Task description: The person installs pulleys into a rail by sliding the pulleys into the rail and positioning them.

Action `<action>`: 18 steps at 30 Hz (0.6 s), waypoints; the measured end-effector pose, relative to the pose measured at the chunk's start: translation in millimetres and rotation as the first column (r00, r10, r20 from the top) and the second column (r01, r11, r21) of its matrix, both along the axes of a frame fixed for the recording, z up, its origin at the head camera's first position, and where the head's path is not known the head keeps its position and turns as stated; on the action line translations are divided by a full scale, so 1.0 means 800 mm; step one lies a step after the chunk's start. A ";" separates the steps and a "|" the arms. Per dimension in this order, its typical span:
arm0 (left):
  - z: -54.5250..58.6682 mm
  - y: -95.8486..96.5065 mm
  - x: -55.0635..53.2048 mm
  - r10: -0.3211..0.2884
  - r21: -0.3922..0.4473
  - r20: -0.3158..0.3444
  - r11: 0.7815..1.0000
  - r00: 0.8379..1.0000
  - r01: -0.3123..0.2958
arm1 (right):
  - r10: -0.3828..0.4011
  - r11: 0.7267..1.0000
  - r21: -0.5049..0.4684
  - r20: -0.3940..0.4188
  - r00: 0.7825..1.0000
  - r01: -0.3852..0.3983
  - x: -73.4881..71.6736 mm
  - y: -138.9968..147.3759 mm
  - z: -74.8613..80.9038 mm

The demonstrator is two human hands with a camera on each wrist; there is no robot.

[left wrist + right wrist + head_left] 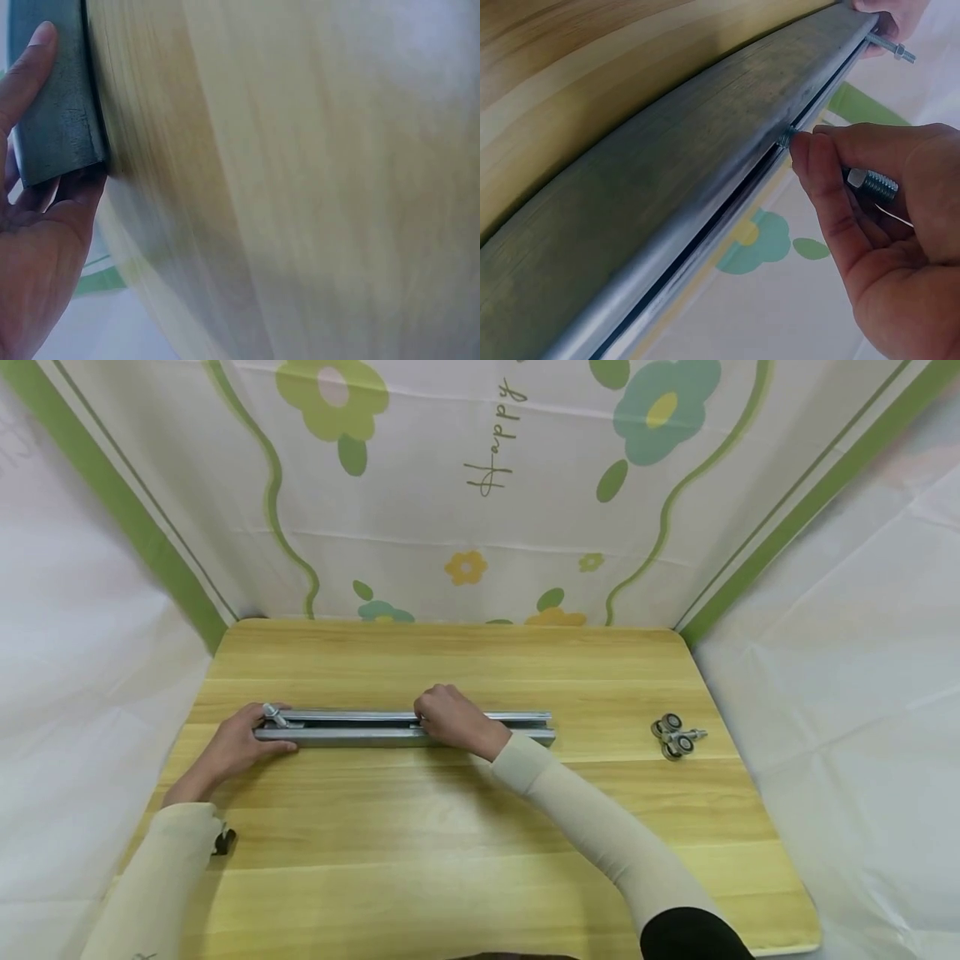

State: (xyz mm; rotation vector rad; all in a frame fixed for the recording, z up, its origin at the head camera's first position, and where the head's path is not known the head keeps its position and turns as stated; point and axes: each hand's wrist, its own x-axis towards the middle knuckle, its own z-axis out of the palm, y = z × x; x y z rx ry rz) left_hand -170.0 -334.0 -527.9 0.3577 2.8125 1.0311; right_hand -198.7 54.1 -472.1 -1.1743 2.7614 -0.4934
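A metal channel rail (360, 739) lies across the table with its slot facing up. Around its left end my left hand (238, 745) grips, thumb along the near side and fingers at the end and far side; the left wrist view shows the thumb pressed on the rail's side wall (64, 112). Beside that hand, a threaded bolt (273, 715) with a nut sticks up from the slot. Right of the rail's middle, my right hand (453, 718) pinches a second threaded bolt (876, 185) standing in the slot. Whatever the bolts attach to inside the rail is hidden.
A roller trolley (675, 739) with several wheels and a threaded stem lies at the table's right side. The wooden table (420, 860) has a patterned cloth (480, 527) behind it and white cloth at both sides.
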 end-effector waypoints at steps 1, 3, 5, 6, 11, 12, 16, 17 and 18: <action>0.000 0.000 0.000 0.000 0.000 -0.002 1.000 1.000 0.000 | 0.001 1.000 0.000 -0.004 1.000 -0.001 0.000 -0.002 0.000; -0.001 -0.001 -0.001 -0.001 0.001 -0.001 1.000 1.000 0.001 | 0.000 1.000 -0.001 -0.004 1.000 0.000 0.000 -0.005 -0.001; 0.000 -0.002 -0.002 -0.003 0.003 0.000 1.000 1.000 0.003 | -0.001 1.000 0.003 -0.007 1.000 0.001 0.000 -0.009 0.000; 0.000 -0.002 -0.002 -0.004 0.004 0.001 1.000 1.000 0.004 | -0.001 1.000 0.003 -0.007 1.000 0.001 0.000 -0.011 0.000; 0.003 -0.003 -0.003 -0.009 0.007 0.004 1.000 1.000 0.009 | 0.000 1.000 0.004 0.001 1.000 0.000 -0.001 -0.020 0.002; 0.003 -0.003 -0.003 -0.009 0.006 0.003 1.000 1.000 0.009 | 0.001 1.000 0.003 -0.001 1.000 -0.001 -0.001 -0.021 0.002; 0.001 -0.002 -0.002 -0.009 0.010 -0.002 1.000 1.000 0.009 | 0.004 1.000 0.009 -0.019 1.000 -0.003 -0.001 -0.024 0.000; 0.000 -0.002 -0.001 -0.009 0.011 -0.001 1.000 1.000 0.009 | 0.004 1.000 0.012 -0.026 1.000 -0.004 -0.001 -0.024 -0.001; 0.000 -0.001 -0.001 -0.009 0.011 -0.001 1.000 1.000 0.009 | 0.006 1.000 0.014 -0.034 0.999 -0.005 -0.001 -0.024 -0.002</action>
